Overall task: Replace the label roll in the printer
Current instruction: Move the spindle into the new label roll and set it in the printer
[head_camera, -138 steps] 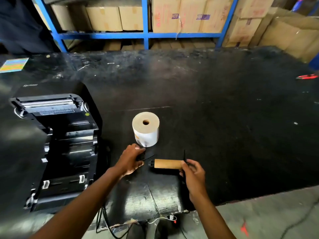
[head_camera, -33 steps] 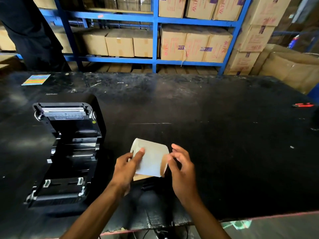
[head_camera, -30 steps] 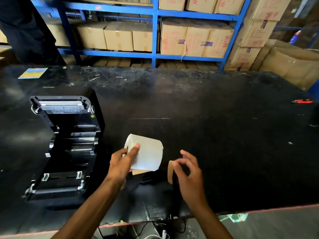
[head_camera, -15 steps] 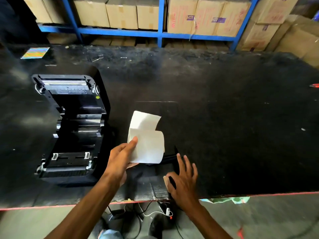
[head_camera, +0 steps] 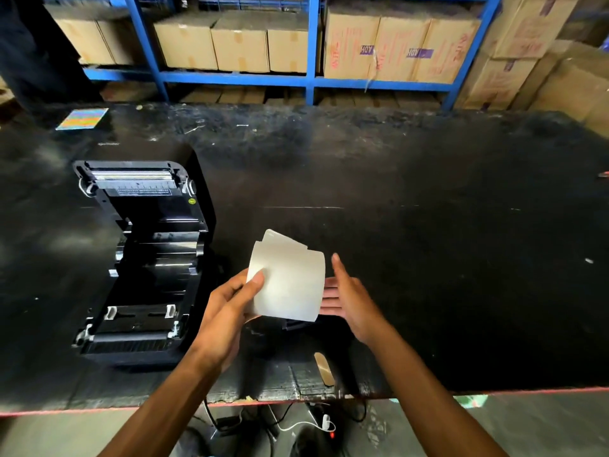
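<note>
A white label roll [head_camera: 287, 282] is held above the black table, its loose end sticking up at the back. My left hand [head_camera: 227, 303] grips its left side, thumb on the front. My right hand [head_camera: 351, 298] is flat and open against the roll's right end, fingers straight. The black label printer [head_camera: 141, 258] stands to the left with its lid swung open and its roll bay bare. A small brown sticker strip [head_camera: 324, 372] lies near the table's front edge. A black spindle part [head_camera: 293, 324] shows just under the roll, mostly hidden.
The black table [head_camera: 428, 258] stretches far to the right. Blue shelving [head_camera: 311, 47] with cardboard boxes stands behind it. A coloured card [head_camera: 82, 118] lies at the back left. Cables [head_camera: 296, 423] hang below the front edge. A person in dark clothes stands at the far left.
My right hand left the sticker strip on the table near the front edge and came up flat against the roll's right end. My left hand lifted the roll slightly, still holding it.
</note>
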Available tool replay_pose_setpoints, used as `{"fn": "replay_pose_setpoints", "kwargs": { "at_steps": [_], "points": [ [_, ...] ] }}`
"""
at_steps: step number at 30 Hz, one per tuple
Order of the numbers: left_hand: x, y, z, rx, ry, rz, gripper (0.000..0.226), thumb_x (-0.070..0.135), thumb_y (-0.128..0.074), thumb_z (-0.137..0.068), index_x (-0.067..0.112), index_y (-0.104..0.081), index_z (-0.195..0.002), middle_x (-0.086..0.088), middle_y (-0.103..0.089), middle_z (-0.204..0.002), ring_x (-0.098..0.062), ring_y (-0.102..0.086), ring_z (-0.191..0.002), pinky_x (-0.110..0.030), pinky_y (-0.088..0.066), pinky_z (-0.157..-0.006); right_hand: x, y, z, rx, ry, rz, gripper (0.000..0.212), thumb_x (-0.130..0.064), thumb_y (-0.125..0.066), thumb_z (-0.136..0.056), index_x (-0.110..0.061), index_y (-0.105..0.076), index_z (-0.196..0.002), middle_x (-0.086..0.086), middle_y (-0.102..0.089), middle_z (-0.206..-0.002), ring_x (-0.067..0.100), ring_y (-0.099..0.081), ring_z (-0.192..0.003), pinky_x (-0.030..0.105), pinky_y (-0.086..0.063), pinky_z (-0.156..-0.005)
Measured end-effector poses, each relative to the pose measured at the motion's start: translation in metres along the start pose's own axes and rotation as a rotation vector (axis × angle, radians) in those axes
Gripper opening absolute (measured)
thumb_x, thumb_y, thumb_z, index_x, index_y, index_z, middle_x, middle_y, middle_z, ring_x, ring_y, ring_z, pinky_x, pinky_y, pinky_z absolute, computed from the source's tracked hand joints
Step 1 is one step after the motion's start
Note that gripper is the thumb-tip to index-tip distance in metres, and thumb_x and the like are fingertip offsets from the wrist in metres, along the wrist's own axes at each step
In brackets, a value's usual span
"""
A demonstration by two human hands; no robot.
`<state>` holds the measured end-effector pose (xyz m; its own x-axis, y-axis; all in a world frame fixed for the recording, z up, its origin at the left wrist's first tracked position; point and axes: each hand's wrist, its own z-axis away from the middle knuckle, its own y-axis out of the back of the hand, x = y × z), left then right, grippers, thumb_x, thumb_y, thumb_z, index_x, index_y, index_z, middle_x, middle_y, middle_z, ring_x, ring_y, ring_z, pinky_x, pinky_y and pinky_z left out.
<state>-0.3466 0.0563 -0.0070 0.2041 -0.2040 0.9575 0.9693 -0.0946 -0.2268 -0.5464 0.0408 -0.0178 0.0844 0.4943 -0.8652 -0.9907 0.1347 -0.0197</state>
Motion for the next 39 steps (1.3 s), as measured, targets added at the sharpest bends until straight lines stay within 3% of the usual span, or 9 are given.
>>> {"fn": "replay_pose_setpoints", "kwargs": {
  "at_steps": [2, 5, 9, 12, 16, 24, 29, 34, 39],
  "points": [
    [0.007, -0.001, 0.000, -0.033, -0.030, 0.002, 0.048, 0.046, -0.070, -0.076, 0.016, -0.070, -0.114, -0.009, -0.071, -0.118, -0.026, -0.067, -0.108, -0.031, -0.059, -0.076, -0.017, -0.011, -0.002, -0.137, -0.085, -0.143, 0.067, -0.064, -0.041, -0.087, -0.005, -0.062, -0.111, 0.021, -0.068, -0.111, 0.034, -0.066, -0.102, 0.048, -0.054, -0.089],
    [0.015, 0.000, 0.001, -0.057, -0.041, 0.000, 0.048, 0.048, -0.070, -0.074, 0.017, -0.071, -0.112, -0.006, -0.073, -0.115, -0.021, -0.069, -0.103, -0.027, -0.059, -0.073, -0.041, -0.020, -0.007, -0.061, 0.003, -0.333, 0.060, -0.046, -0.058, -0.086, 0.002, -0.056, -0.122, 0.032, -0.050, -0.131, 0.049, -0.048, -0.122, 0.058, -0.034, -0.108],
    [0.018, 0.001, 0.001, -0.057, -0.013, 0.005, 0.050, 0.049, -0.070, -0.071, 0.015, -0.073, -0.107, -0.007, -0.074, -0.111, -0.020, -0.070, -0.099, -0.026, -0.058, -0.070, -0.073, -0.019, -0.013, -0.006, 0.224, -0.253, 0.022, -0.028, -0.059, -0.090, -0.014, -0.068, -0.104, 0.014, -0.071, -0.109, 0.032, -0.065, -0.104, 0.045, -0.049, -0.094],
    [0.015, -0.002, -0.001, -0.028, 0.019, 0.048, 0.048, 0.048, -0.071, -0.070, 0.012, -0.074, -0.102, -0.011, -0.074, -0.109, -0.020, -0.072, -0.095, -0.029, -0.059, -0.068, -0.081, -0.014, -0.011, -0.065, 0.394, -0.073, 0.018, -0.027, -0.058, -0.090, -0.018, -0.071, -0.098, 0.005, -0.073, -0.106, 0.023, -0.066, -0.103, 0.040, -0.049, -0.095],
    [0.014, -0.005, -0.006, 0.031, 0.047, 0.100, 0.049, 0.045, -0.066, -0.075, 0.006, -0.070, -0.106, -0.015, -0.073, -0.114, -0.026, -0.070, -0.104, -0.043, -0.061, -0.079, -0.068, -0.009, 0.003, -0.193, 0.548, 0.130, 0.017, -0.023, -0.058, -0.091, -0.027, -0.074, -0.091, -0.014, -0.075, -0.094, 0.000, -0.068, -0.091, 0.010, -0.049, -0.073],
    [0.010, -0.013, -0.016, 0.036, 0.105, 0.132, 0.038, 0.046, -0.065, -0.075, 0.018, -0.077, -0.098, -0.016, -0.072, -0.115, -0.034, -0.062, -0.116, -0.059, -0.049, -0.098, -0.041, -0.008, 0.013, -0.182, 0.835, 0.406, 0.027, 0.002, -0.052, -0.089, -0.010, -0.073, -0.103, -0.002, -0.062, -0.127, 0.004, -0.043, -0.129, 0.010, -0.033, -0.101],
    [0.006, -0.014, -0.017, 0.015, 0.172, 0.248, 0.040, 0.041, -0.068, -0.074, 0.015, -0.075, -0.103, -0.016, -0.072, -0.113, -0.028, -0.067, -0.103, -0.043, -0.059, -0.073, -0.027, -0.018, 0.016, -0.014, 0.963, 0.310, 0.020, -0.003, -0.058, -0.084, -0.001, -0.073, -0.097, 0.009, -0.066, -0.121, 0.017, -0.044, -0.131, 0.035, -0.036, -0.110],
    [0.016, -0.016, -0.023, -0.007, 0.263, 0.224, 0.072, 0.070, -0.053, -0.078, 0.011, -0.069, -0.117, -0.018, -0.072, -0.115, -0.032, -0.067, -0.108, -0.049, -0.054, -0.090, -0.025, -0.025, 0.017, 0.044, 0.986, 0.203, 0.023, -0.003, -0.053, -0.080, 0.004, -0.074, -0.089, 0.013, -0.069, -0.113, 0.019, -0.047, -0.129, 0.038, -0.039, -0.108],
    [0.014, -0.017, -0.029, 0.148, 0.258, 0.196, 0.040, 0.043, -0.071, -0.075, 0.013, -0.072, -0.101, -0.010, -0.078, -0.084, -0.022, -0.076, -0.070, -0.035, -0.058, -0.052, -0.020, -0.028, 0.016, -0.042, 0.943, 0.158, 0.025, -0.001, -0.050, -0.079, 0.004, -0.074, -0.085, 0.013, -0.069, -0.113, 0.018, -0.049, -0.128, 0.027, -0.041, -0.103]
  ]
}}
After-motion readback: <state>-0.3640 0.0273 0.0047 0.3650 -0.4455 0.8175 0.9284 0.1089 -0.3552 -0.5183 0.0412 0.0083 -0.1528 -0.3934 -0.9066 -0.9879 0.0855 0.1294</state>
